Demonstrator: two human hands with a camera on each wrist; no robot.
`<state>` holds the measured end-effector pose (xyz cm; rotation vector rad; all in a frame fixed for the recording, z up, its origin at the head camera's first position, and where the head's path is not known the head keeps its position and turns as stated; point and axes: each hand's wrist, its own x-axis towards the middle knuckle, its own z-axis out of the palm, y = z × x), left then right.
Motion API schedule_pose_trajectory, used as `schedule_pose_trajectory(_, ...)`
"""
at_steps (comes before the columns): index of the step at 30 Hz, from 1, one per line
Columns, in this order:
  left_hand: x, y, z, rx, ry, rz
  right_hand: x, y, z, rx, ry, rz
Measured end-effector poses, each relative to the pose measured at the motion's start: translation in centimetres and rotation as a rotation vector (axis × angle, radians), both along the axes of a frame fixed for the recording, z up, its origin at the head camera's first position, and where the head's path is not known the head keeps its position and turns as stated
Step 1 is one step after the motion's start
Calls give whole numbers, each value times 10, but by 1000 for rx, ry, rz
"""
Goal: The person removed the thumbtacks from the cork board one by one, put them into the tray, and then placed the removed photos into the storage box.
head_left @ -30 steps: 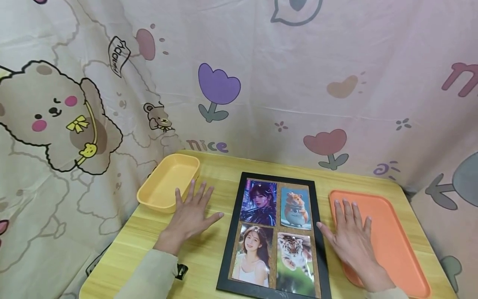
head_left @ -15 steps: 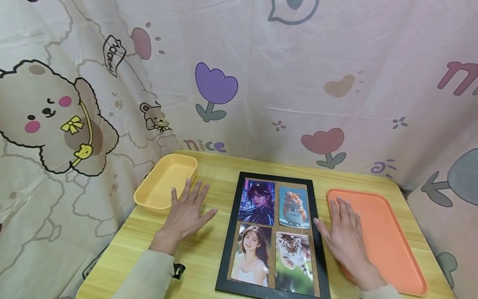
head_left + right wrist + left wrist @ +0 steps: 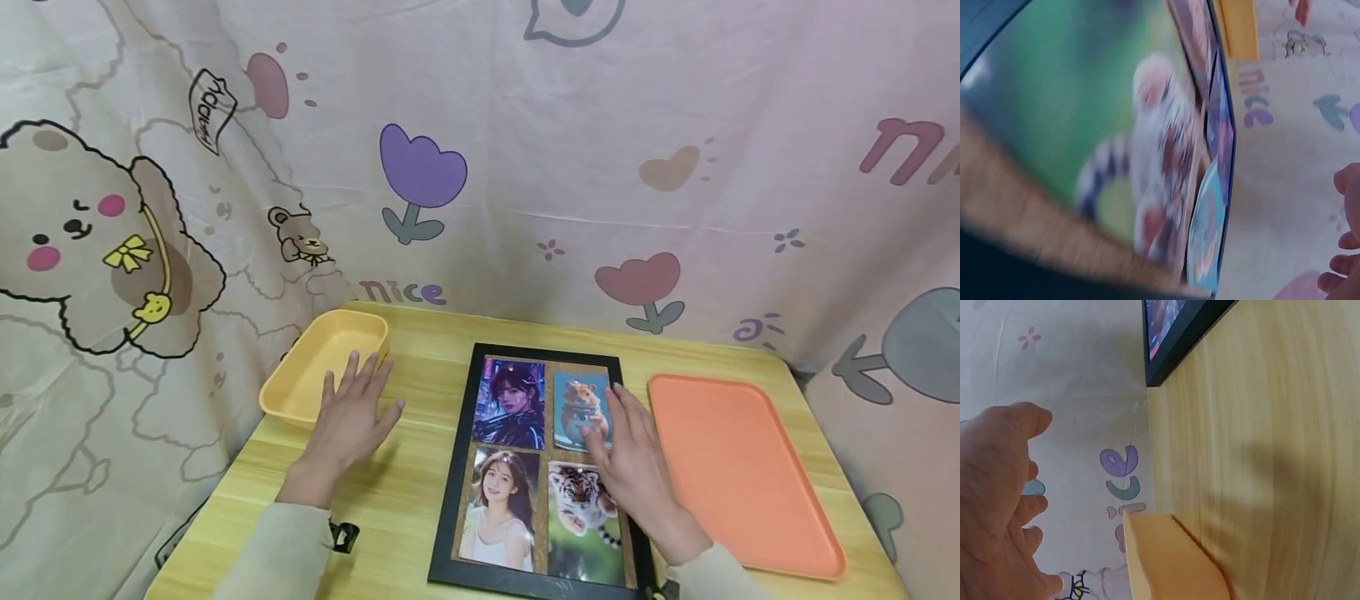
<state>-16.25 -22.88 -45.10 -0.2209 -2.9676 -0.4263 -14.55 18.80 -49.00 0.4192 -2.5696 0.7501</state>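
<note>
Beyond the right hand (image 3: 636, 458), apparently hovering over the frame (image 3: 453, 500), cloth (image 3: 551, 158) reads "nice".

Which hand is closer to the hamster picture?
Right: the right hand overlaps the hamster picture in the head view; the left hand is left of the black frame, near the yellow bin.

Black frame (image 3: 452, 500), yellow box (image 3: 307, 379), orange tray (image 3: 738, 475)

From my end I see a cloth-hung nook, home or studio I cannot tell: behind the wood-grained surface (image 3: 405, 500) hangs a pale curtain (image 3: 540, 125) printed with flowers (image 3: 423, 171) and lettering (image 3: 409, 292); fabric (image 3: 45, 433) left of the surface carries a cartoon bear (image 3: 75, 192).
</note>
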Motion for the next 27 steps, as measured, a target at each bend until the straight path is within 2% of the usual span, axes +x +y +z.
schedule_pose_trajectory(7, 0, -19, 5, 64, 5, 36, -5, -49, 0, -28, 87, 114)
schedule_pose_trajectory(11, -1, -30, 6, 84, 16, 72, -5, -81, 2, -11, 36, 146)
schedule_pose_trajectory(15, -4, -40, 4, 83, 18, 105, -4, -113, 4, 6, -24, 213)
schedule_pose_trajectory(21, -8, -55, -6, 89, -12, 144, -2, -155, -1, 75, -48, 313)
schedule_pose_trajectory(27, -13, -74, -18, 90, -45, 186, 4, -186, -10, 144, -79, 415)
